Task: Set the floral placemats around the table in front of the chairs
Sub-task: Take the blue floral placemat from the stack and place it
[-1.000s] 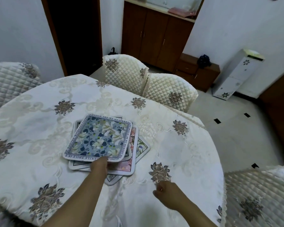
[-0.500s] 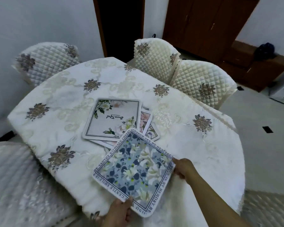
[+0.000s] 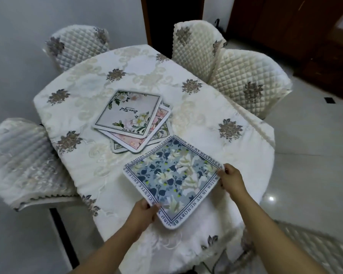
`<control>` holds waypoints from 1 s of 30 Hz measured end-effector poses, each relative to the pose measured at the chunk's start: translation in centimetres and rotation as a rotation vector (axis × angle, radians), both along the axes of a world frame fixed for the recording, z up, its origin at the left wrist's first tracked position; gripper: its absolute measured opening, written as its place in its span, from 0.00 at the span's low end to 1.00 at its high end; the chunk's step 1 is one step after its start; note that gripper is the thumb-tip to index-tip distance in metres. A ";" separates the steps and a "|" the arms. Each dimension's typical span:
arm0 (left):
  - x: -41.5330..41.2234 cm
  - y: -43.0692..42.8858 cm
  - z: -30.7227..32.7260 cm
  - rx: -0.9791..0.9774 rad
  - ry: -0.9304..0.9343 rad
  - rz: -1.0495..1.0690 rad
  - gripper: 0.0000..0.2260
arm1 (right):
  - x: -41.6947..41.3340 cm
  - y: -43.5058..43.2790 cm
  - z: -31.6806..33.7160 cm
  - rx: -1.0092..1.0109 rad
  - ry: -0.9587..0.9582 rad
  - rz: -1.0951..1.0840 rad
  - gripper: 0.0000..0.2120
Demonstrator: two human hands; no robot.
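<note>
Pale walls [image 3: 18, 26], glossy tiled floor [image 3: 309, 139], perhaps a dark wooden cabinet [image 3: 285, 22].

Blue floral placemat [image 3: 173, 179] near edge, stack [image 3: 131, 117] mid-table

Your 2 forearms are bare, no sleeves in view; left hand [image 3: 146, 212] and right hand [image 3: 231, 179] wear no gloves.

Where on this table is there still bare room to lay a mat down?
Bare tablecloth lies left of the stack of mats, beyond it, and right toward the two cream chairs. The near edge is crowded by the blue mat.
</note>
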State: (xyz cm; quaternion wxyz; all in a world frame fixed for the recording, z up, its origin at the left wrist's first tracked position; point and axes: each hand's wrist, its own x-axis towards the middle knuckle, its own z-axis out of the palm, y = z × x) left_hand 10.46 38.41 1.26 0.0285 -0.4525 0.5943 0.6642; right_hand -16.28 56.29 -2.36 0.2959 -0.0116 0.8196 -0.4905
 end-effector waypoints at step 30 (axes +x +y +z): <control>-3.5 6.0 -3.3 -0.030 -0.485 -0.431 0.09 | 1.4 7.7 -2.1 0.521 0.240 -0.252 0.14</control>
